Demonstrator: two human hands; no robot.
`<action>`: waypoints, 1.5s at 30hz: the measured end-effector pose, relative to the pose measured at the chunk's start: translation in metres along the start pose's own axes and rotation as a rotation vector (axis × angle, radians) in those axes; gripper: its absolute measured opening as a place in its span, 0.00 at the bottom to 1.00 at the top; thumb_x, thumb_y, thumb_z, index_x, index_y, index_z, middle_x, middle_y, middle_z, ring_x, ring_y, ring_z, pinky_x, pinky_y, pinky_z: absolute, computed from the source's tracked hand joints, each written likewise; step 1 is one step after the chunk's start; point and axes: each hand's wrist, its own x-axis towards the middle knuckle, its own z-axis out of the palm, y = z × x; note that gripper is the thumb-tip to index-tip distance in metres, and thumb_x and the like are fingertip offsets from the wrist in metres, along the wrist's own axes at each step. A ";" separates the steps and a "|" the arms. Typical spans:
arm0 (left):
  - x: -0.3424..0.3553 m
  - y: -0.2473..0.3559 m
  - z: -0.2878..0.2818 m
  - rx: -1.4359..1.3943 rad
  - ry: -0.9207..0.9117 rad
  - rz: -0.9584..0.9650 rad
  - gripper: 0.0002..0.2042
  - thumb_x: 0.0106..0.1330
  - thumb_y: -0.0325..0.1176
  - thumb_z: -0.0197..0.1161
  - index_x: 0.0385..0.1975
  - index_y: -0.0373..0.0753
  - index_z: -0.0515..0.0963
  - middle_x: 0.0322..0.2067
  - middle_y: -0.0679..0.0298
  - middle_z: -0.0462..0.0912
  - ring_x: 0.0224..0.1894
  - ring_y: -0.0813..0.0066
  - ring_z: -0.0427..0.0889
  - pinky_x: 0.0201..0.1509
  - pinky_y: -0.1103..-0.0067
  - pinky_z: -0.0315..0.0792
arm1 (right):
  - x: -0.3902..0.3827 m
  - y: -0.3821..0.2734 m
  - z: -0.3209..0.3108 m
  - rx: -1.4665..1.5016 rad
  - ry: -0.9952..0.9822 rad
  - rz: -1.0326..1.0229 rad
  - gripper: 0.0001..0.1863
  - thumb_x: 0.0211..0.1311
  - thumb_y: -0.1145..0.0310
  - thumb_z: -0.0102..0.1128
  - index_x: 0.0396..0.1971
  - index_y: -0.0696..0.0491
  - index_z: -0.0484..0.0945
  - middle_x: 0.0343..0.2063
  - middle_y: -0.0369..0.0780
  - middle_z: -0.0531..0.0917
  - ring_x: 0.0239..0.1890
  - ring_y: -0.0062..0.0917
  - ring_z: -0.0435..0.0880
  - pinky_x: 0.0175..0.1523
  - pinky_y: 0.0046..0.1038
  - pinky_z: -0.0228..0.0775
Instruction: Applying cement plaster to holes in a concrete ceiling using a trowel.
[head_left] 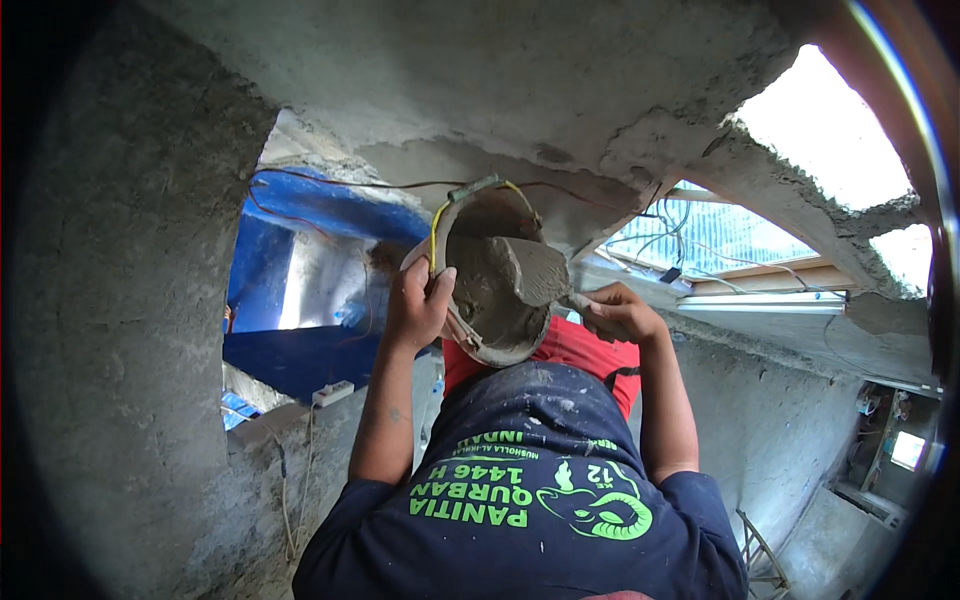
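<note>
In front of my body, a bucket (498, 212) is tilted so its mouth faces up toward me. Its thin yellow handle has a grip at the far side. Wet grey mortar (482, 295) lies inside. My left hand (420, 302) is closed on the bucket's left rim, thumb on the near side. In my right hand (622, 318) is the handle of a trowel (538, 272). The trowel's blade reaches over the bucket's right side, and grey mortar coats it, so little bare metal shows.
Rough plastered wall (130, 300) rises on the left, beside a blue-painted opening (300, 350). A white power strip (333, 393) sits on a ledge there. Loose wires cross behind the bucket. At right is a window opening (730, 238) with hanging cables (680, 225).
</note>
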 end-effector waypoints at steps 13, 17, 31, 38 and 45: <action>0.007 -0.025 -0.005 0.125 0.104 0.090 0.13 0.69 0.37 0.62 0.43 0.32 0.79 0.33 0.45 0.83 0.39 0.44 0.84 0.43 0.61 0.76 | -0.038 -0.046 0.003 0.088 0.111 -0.342 0.23 0.65 0.54 0.64 0.40 0.63 0.80 0.25 0.41 0.81 0.19 0.21 0.76 0.21 0.25 0.64; 0.004 -0.073 0.007 0.074 0.176 0.031 0.14 0.66 0.40 0.65 0.29 0.34 0.76 0.23 0.47 0.80 0.29 0.44 0.83 0.31 0.60 0.73 | -0.054 -0.125 0.038 0.129 0.021 -0.487 0.27 0.61 0.55 0.66 0.43 0.67 0.76 0.26 0.43 0.79 0.19 0.20 0.75 0.20 0.21 0.63; 0.008 -0.035 -0.005 0.101 0.298 0.073 0.13 0.65 0.38 0.63 0.26 0.32 0.76 0.21 0.46 0.80 0.27 0.43 0.83 0.31 0.59 0.74 | -0.065 -0.496 0.240 -0.903 0.549 -1.436 0.29 0.68 0.71 0.60 0.67 0.66 0.70 0.39 0.45 0.82 0.22 0.20 0.78 0.24 0.25 0.68; 0.006 -0.053 -0.006 0.106 0.366 0.083 0.14 0.65 0.38 0.63 0.25 0.32 0.76 0.21 0.46 0.81 0.28 0.42 0.84 0.32 0.58 0.74 | 0.010 -0.608 0.298 -1.871 1.547 -1.338 0.30 0.63 0.76 0.59 0.67 0.64 0.71 0.60 0.63 0.76 0.55 0.51 0.84 0.56 0.42 0.80; 0.003 -0.048 -0.014 0.087 0.349 0.049 0.14 0.65 0.38 0.63 0.24 0.32 0.75 0.20 0.47 0.81 0.26 0.43 0.83 0.31 0.57 0.73 | 0.076 -0.601 0.258 -2.341 1.883 -1.550 0.19 0.52 0.76 0.68 0.46 0.65 0.86 0.48 0.55 0.73 0.31 0.42 0.87 0.36 0.28 0.84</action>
